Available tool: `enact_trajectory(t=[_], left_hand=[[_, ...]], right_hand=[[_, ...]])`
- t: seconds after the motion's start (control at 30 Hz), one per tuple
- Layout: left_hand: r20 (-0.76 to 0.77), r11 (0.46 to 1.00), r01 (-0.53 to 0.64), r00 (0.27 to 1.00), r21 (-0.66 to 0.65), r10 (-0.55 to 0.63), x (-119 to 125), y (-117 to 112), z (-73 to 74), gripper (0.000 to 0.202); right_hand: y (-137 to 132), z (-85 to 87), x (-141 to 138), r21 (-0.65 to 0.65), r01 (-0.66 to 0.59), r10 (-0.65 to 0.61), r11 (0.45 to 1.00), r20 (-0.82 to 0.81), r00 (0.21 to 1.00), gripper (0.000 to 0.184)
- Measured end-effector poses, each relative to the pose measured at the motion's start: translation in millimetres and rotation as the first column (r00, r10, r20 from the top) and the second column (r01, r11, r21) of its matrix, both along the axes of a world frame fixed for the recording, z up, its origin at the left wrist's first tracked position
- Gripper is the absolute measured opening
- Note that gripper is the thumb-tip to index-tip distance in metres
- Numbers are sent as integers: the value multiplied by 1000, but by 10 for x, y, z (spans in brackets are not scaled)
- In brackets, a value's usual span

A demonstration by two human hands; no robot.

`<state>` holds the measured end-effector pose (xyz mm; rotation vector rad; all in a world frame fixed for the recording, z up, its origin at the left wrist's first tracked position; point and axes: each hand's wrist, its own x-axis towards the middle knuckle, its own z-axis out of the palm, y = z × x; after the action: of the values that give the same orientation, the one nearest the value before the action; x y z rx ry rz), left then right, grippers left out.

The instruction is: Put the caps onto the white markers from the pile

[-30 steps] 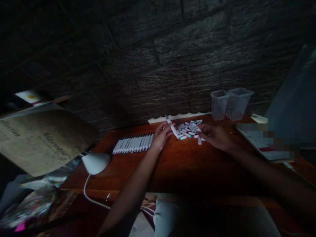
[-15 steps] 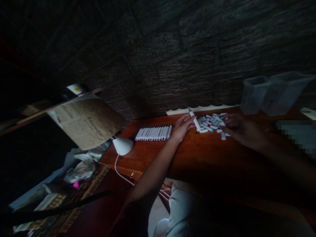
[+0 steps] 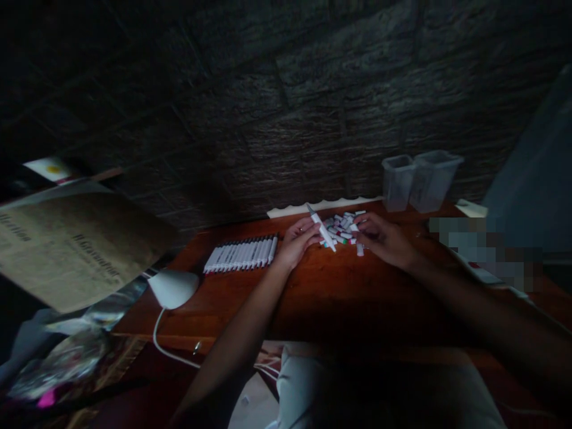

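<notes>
My left hand point(image 3: 297, 242) is closed around a white marker point(image 3: 322, 227) that points up and away over the red-brown desk point(image 3: 313, 292). My right hand point(image 3: 379, 238) rests with curled fingers on a heap of small white marker caps point(image 3: 344, 229) with coloured ends; what its fingers hold, if anything, is hidden. A neat row of several white markers point(image 3: 241, 255) lies flat to the left of my left hand.
Two clear plastic tubs point(image 3: 417, 179) stand at the back right by the dark stone wall. A white lamp head point(image 3: 172, 288) with a cord sits at the desk's left edge. A brown printed paper point(image 3: 75, 250) hangs at left. Papers point(image 3: 487, 268) lie at right.
The head camera swung left and back again. My right hand has shifted slightly left over the caps, closer to the marker in my left hand.
</notes>
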<state>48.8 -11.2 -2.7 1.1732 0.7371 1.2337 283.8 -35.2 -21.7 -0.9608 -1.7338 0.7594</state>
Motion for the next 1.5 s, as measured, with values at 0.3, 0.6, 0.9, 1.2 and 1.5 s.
enact_trajectory(t=[0.3, 0.6, 0.9, 1.2, 1.5], left_hand=[[-37, 1000, -2, 999, -12, 2, 18, -14, 17, 32], [-16, 1000, 9, 1000, -26, -10, 53, -28, 18, 34], [-20, 996, 85, 996, 8, -85, 54, -31, -9, 30], [-21, 990, 137, 990, -20, -137, 80, -64, 9, 29], [42, 984, 166, 986, -56, -164, 72, -46, -4, 31]], right_hand=[[-14, 4, -12, 14, 0, -1, 1000, 73, 997, 33], [-55, 70, 3, -25, -5, 9, 1000, 151, 988, 18], [-60, 68, -80, -204, -189, 151, 961, -186, 971, 24], [-25, 38, -77, -263, -237, 156, 935, -295, 943, 23], [-122, 145, -137, -311, -348, 240, 884, -336, 911, 22]])
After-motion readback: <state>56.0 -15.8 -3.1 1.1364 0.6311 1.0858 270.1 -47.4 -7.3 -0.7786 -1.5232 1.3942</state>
